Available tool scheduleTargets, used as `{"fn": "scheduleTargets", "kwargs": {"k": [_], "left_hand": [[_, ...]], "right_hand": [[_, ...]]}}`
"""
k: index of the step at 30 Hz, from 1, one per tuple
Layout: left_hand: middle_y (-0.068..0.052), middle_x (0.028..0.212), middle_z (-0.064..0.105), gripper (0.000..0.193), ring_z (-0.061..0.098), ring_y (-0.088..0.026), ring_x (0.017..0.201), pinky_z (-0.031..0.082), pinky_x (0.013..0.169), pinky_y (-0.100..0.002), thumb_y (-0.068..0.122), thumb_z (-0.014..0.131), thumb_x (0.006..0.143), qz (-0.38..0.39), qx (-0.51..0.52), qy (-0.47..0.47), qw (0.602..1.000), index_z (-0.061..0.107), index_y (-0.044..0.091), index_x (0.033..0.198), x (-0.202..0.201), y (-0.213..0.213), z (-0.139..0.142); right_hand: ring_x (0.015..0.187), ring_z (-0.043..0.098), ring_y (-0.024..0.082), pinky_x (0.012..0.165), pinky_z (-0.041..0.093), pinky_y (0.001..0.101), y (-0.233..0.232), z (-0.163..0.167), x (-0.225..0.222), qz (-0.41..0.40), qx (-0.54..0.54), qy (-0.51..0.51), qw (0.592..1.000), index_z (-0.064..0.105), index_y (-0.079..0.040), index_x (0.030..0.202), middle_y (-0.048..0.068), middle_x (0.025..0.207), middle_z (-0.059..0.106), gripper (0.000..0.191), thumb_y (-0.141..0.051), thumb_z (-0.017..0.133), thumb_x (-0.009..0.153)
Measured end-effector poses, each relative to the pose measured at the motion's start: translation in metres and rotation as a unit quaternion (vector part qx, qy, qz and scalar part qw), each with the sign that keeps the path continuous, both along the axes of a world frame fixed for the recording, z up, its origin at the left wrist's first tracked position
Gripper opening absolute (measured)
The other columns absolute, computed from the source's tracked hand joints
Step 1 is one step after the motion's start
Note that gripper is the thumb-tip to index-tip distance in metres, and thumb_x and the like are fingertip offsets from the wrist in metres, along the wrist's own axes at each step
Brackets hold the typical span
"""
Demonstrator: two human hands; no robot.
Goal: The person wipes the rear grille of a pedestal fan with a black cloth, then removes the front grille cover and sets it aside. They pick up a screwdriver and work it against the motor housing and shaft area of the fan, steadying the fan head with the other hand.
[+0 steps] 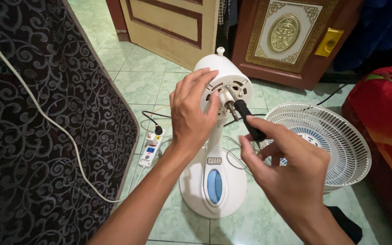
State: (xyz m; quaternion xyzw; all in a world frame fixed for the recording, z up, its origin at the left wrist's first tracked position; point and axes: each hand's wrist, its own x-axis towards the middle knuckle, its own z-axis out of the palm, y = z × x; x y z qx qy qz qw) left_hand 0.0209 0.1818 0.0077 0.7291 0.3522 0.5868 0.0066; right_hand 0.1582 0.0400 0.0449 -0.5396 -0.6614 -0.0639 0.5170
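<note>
A white standing fan (214, 181) without its blades or guard stands on the green tiled floor, its motor housing (228, 77) facing me with the bare metal shaft (232, 111) sticking out. My left hand (191, 113) wraps around the left side of the housing, fingers on its front face. Beside the shaft, my right hand (286, 168) grips a black-handled screwdriver (249, 120) whose upper end reaches the front of the housing.
A white fan guard (341, 136) lies on the floor to the right. A white power strip (153, 147) with cables lies left of the fan base. A dark patterned mattress (46, 127) stands at left; wooden doors behind; a red bundle (386, 109) at right.
</note>
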Motion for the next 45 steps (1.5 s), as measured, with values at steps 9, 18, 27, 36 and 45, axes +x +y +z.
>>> {"fn": "scheduleTargets", "kwargs": {"k": [9, 18, 27, 36, 45], "left_hand": [[-0.004, 0.132, 0.065, 0.040, 0.061, -0.027, 0.122, 0.044, 0.105, -0.043, 0.009, 0.074, 0.090, -0.003, -0.001, 0.000, 1.000, 0.067, 0.013, 0.129, -0.001, 0.000, 0.003], [-0.008, 0.137, 0.058, 0.042, 0.054, -0.031, 0.130, 0.041, 0.110, -0.045, 0.004, 0.071, 0.091, -0.011, 0.023, 0.008, 1.000, 0.061, 0.009, 0.131, 0.001, -0.001, 0.004], [-0.006, 0.127, 0.054, 0.023, 0.051, -0.031, 0.124, 0.039, 0.103, -0.046, 0.002, 0.077, 0.081, 0.029, 0.070, 0.043, 0.996, 0.069, 0.015, 0.098, 0.004, -0.003, 0.005], [0.000, 0.110, 0.057, 0.025, 0.054, -0.023, 0.108, 0.039, 0.093, -0.042, 0.009, 0.080, 0.083, 0.050, 0.077, 0.065, 0.994, 0.075, 0.017, 0.107, 0.002, -0.005, -0.001], [-0.002, 0.113, 0.057, 0.027, 0.053, -0.025, 0.112, 0.037, 0.096, -0.044, 0.018, 0.082, 0.081, 0.049, 0.082, 0.051, 0.994, 0.071, 0.015, 0.105, 0.003, -0.009, 0.000]], "right_hand": [[0.056, 0.068, 0.009, 0.050, 0.048, 0.0236, 0.003, -0.005, 0.004, -0.057, 0.041, -0.077, 0.995, 0.074, -0.006, 0.105, 0.003, 0.074, 0.073, 0.027, -0.015, 0.089, 0.085], [0.055, 0.066, 0.007, 0.049, 0.047, 0.0227, 0.004, 0.003, -0.002, -0.016, 0.019, -0.027, 0.999, 0.076, -0.005, 0.104, 0.005, 0.076, 0.074, 0.023, -0.014, 0.088, 0.086], [0.059, 0.070, 0.007, 0.051, 0.051, 0.0214, 0.000, 0.002, 0.000, -0.006, 0.002, 0.001, 1.000, 0.073, -0.003, 0.116, 0.003, 0.082, 0.076, 0.033, -0.004, 0.080, 0.084], [0.058, 0.067, 0.011, 0.052, 0.048, 0.0249, 0.002, -0.005, 0.004, -0.046, 0.073, -0.090, 0.992, 0.074, -0.001, 0.109, 0.006, 0.079, 0.074, 0.028, -0.012, 0.088, 0.087], [0.058, 0.066, 0.012, 0.054, 0.047, 0.0271, 0.004, -0.004, 0.001, -0.058, 0.085, -0.115, 0.988, 0.076, -0.004, 0.111, 0.005, 0.082, 0.075, 0.025, -0.009, 0.086, 0.089]]}}
